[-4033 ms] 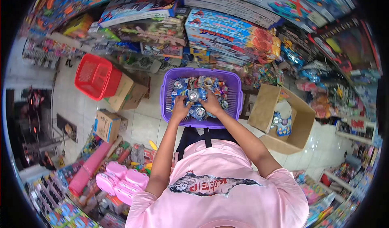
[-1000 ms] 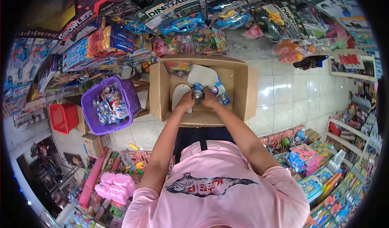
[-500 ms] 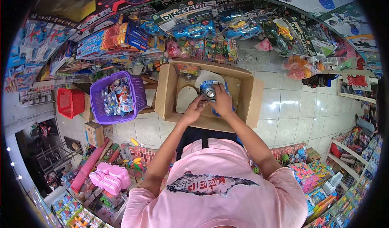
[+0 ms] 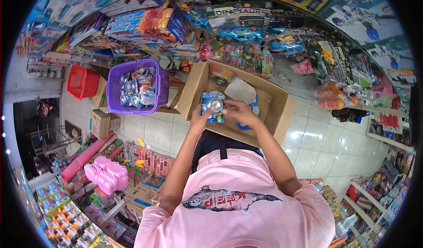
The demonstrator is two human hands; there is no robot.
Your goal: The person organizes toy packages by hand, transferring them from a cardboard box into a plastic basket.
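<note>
A blue carded pack with a round silver item [image 4: 213,107] is held above the left part of an open cardboard box [image 4: 282,120]. My left hand [image 4: 200,117] grips the pack at its lower left, thumb on its front. At the pack's right edge is my right hand [image 4: 240,112], its fingers bent and close together; whether they pinch the pack is too small to tell. Inside the box lie a pale rounded card [image 4: 240,91], a packet with an orange and green label [image 4: 222,75] and another blue card, partly behind my right hand.
A purple basket [image 4: 163,89] of similar blue packs stands left of the box, with a red basket [image 4: 83,81] beyond it. Packaged toys [image 4: 240,34] line the far side. Pink plastic containers [image 4: 107,175] and a pink roll [image 4: 86,159] lie at the lower left.
The blue pack has moved left and now shows its front flat, with my left hand at its lower left. My right hand has shifted to its right edge. The whole view has turned.
</note>
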